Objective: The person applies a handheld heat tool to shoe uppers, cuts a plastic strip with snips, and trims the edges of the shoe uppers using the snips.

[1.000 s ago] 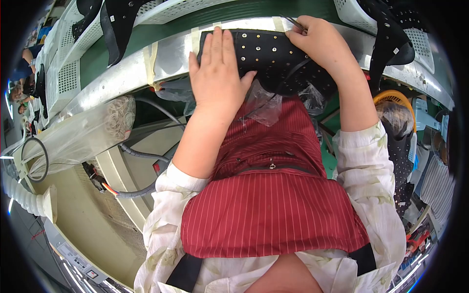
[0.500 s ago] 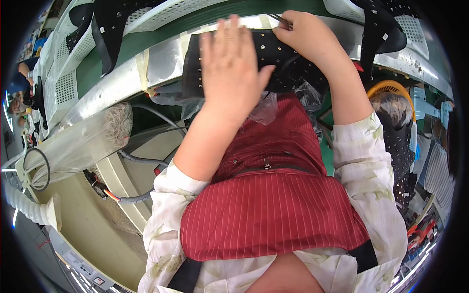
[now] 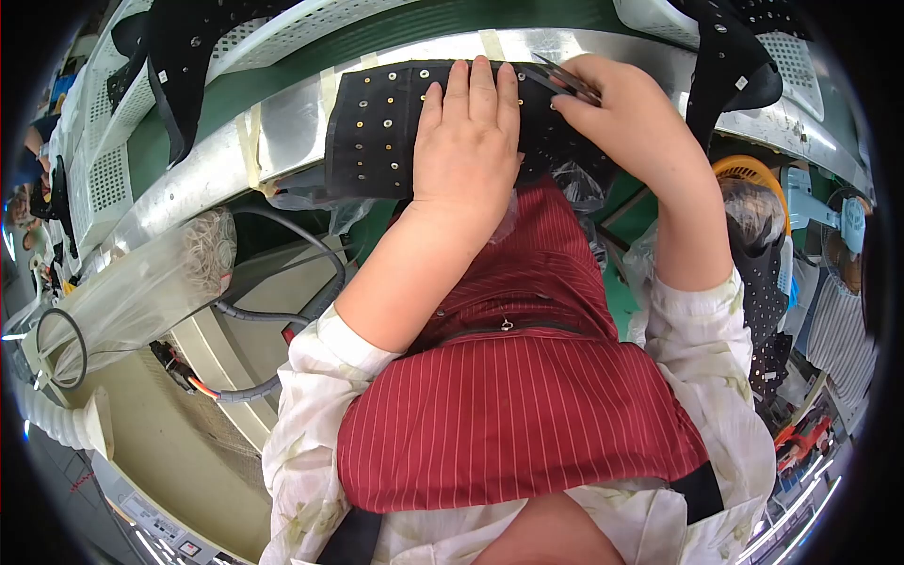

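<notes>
A black fabric piece [image 3: 377, 122] dotted with metal eyelets lies over the metal table edge [image 3: 301, 137]. On top of it my left hand [image 3: 468, 151] rests flat, palm down and fingers stretched out. My right hand [image 3: 617, 108] is closed around dark tweezers or small snips [image 3: 570, 80], whose tips point up and left above the cloth's right part. The right hand's underside hides some of the cloth there. Over my lap, below the cloth, hangs clear plastic film [image 3: 579, 188].
White perforated baskets [image 3: 104, 179] with black eyelet straps [image 3: 179, 85] stand at the upper left; another basket [image 3: 791, 66] is at the upper right. An orange basket [image 3: 753, 169] sits low right. A bag of elastic rings [image 3: 207, 250] hangs left. A person's arm [image 3: 36, 141] shows far left.
My left hand lifted, moved right relative to the cloth and lies flat on it again. More of the cloth's left part shows. The tool in my right hand has tilted and shows more.
</notes>
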A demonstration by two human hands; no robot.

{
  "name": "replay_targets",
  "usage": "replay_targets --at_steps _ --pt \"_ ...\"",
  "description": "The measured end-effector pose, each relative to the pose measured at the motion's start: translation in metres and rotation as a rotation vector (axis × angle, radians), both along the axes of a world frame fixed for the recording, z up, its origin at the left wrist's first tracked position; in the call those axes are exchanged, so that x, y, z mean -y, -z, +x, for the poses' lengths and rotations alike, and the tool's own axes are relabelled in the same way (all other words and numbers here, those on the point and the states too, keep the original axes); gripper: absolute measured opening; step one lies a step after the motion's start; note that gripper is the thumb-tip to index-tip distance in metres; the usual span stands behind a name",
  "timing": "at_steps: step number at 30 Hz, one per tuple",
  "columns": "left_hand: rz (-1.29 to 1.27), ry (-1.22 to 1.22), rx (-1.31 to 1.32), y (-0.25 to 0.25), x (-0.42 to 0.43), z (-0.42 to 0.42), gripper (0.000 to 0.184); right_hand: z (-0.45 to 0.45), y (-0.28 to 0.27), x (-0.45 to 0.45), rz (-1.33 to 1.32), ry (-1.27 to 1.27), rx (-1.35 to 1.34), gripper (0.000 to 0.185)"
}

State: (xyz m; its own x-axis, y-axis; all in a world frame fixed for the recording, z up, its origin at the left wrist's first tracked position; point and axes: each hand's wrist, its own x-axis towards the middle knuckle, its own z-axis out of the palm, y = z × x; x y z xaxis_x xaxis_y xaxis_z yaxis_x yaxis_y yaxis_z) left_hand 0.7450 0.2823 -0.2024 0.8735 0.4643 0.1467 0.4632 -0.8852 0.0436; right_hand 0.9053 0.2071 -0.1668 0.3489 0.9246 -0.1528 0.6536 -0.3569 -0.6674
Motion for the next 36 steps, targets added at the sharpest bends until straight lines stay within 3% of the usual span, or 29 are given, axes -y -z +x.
replay_targets --at_steps 6,13,24,32,36 --pt "-0.006 -0.002 0.002 0.003 0.001 0.000 0.082 0.013 0.002 0.018 0.069 0.146 -0.212 0.018" --pt "0.002 0.001 0.004 0.002 0.002 0.001 0.084 0.017 0.018 0.016 0.189 0.303 -0.283 0.017" --pt "0.075 -0.014 0.038 0.007 0.001 0.008 0.080 0.016 0.024 0.012 0.073 0.321 0.047 0.024" --pt "0.183 -0.026 0.005 0.005 0.004 0.014 0.081 0.017 0.023 0.008 0.088 0.301 0.067 0.029" --pt "0.204 -0.022 -0.056 0.001 0.006 0.022 0.072 0.018 0.023 0.008 0.097 0.264 0.130 0.029"
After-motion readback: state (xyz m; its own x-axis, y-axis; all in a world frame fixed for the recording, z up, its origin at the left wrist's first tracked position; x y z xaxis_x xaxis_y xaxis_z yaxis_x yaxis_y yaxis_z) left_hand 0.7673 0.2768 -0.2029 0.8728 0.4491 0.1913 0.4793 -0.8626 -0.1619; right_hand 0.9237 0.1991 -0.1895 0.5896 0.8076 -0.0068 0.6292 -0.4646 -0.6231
